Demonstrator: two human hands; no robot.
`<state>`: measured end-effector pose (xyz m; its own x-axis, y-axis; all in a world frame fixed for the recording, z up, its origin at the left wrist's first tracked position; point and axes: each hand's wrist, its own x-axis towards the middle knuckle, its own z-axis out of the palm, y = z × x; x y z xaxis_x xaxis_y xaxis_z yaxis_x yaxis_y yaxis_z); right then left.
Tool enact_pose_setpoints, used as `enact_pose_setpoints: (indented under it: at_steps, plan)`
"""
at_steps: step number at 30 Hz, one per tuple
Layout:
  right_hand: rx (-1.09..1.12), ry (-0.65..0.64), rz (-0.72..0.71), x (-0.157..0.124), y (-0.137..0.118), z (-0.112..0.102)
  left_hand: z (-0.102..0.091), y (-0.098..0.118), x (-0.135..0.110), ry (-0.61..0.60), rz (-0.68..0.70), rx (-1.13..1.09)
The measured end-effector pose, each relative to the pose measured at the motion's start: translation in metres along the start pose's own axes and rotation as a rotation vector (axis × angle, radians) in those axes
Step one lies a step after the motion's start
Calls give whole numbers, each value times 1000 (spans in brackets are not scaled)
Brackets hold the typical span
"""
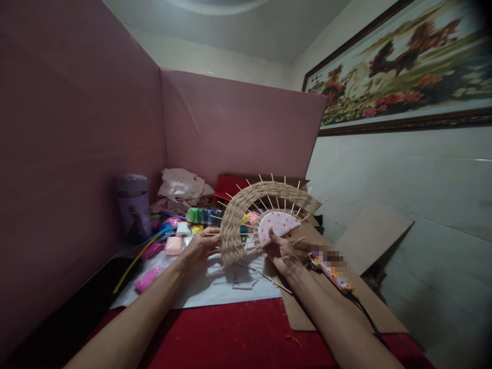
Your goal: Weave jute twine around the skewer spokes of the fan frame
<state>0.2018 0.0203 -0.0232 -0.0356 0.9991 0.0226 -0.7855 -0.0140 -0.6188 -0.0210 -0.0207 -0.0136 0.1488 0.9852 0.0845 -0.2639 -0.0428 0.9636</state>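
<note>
A half-round woven fan (232, 225) of tan twine on thin wooden sticks is held up over the table. The stick tips poke out past its outer rim. At its centre sits a pink half-disc (279, 225) with red dots. My right hand (282, 252) grips this half-disc, thumb pressed on its front and the other fingers mostly hidden behind. On the fan's left end, my left hand (205, 243) has its fingers closed around the edge by the protruding sticks.
Soft coloured packets (173, 246) and a purple tumbler (134, 210) stand at left. Cardboard (307, 307) lies at right under a flower-patterned tool (332, 274) with a black cord, partly blurred. Loose sticks (274, 281) lie on white sheeting (192, 294) over red cloth (215, 333).
</note>
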Motion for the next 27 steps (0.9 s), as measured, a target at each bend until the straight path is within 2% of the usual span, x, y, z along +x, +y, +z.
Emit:
enact_pose_setpoints:
  at_steps: [5, 11, 17, 27]
  plan:
    - [-20, -36, 11, -3, -1, 1, -3, -3, 2, 1, 13, -94]
    - [-52, -81, 14, -3, -2, -2, -10, -6, 6, 29, 9, -92]
    - [-71, -111, 20, -5, -2, -2, -10, 0, 5, 36, 2, -93]
    - [-151, -169, 55, -6, -2, -3, -17, 4, 7, 170, -6, -118]
